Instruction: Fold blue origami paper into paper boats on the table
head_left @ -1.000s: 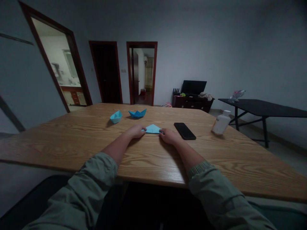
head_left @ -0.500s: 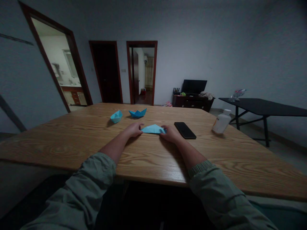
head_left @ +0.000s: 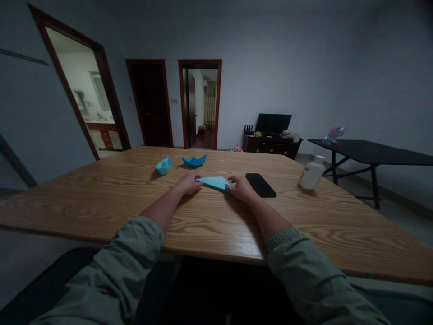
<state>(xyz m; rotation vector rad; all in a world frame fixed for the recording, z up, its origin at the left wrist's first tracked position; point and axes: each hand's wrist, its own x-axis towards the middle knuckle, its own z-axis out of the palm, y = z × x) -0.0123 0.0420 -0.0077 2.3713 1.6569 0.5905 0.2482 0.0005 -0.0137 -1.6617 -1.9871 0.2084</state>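
Between my hands is a light blue folded paper, a flat, roughly triangular shape just at the tabletop. My left hand pinches its left corner, with the fingertips partly hidden. At the right corner, my right hand grips the paper between thumb and fingers. Beyond my left hand stand two folded paper boats: a light blue paper boat and, to its right, a darker blue paper boat.
A black phone lies just right of my right hand. Farther right stands a white bottle. All rest on the wooden table. A black table and a TV cabinet are beyond it.
The folded paper has turned slightly, its left corner now farther back and its right end nearer to me. Both hands keep hold of it.
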